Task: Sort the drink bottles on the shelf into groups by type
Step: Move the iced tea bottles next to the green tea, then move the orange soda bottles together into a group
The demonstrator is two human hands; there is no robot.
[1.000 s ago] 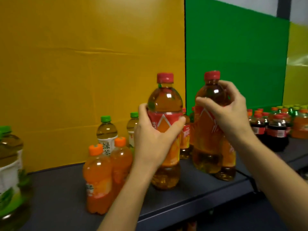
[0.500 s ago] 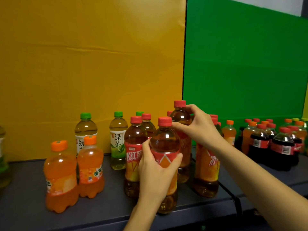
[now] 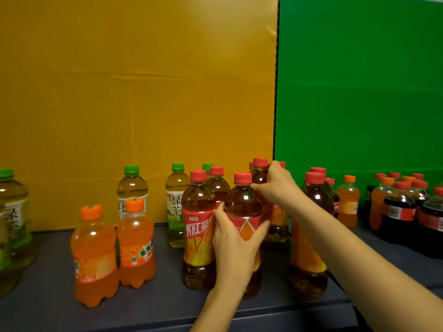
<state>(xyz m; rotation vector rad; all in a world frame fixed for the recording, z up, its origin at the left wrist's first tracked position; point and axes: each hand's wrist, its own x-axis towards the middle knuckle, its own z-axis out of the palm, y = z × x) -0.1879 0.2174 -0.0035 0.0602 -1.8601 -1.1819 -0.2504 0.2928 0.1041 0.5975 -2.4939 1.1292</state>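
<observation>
My left hand [image 3: 233, 238] wraps around the label of a red-capped iced black tea bottle [image 3: 243, 202] that stands on the dark shelf [image 3: 167, 305]. Behind it, my right hand [image 3: 278, 185] grips the neck of a second red-capped tea bottle [image 3: 260, 174]. More red-capped tea bottles stand close around: one [image 3: 197, 226] to the left, one [image 3: 311, 236] to the right. Two orange soda bottles [image 3: 96, 255] stand at front left. Green-capped green tea bottles [image 3: 176, 204] stand at the back.
Dark cola bottles [image 3: 399, 212] and more orange soda bottles [image 3: 347, 202] crowd the shelf at right. Large green tea bottles [image 3: 12, 219] sit at the far left edge. A yellow panel [image 3: 134, 92] and a green panel [image 3: 359, 92] back the shelf.
Both hands have lowered their tea bottles from mid-air down among the other red-capped bottles. My view has pulled back and shifted, showing more of the shelf.
</observation>
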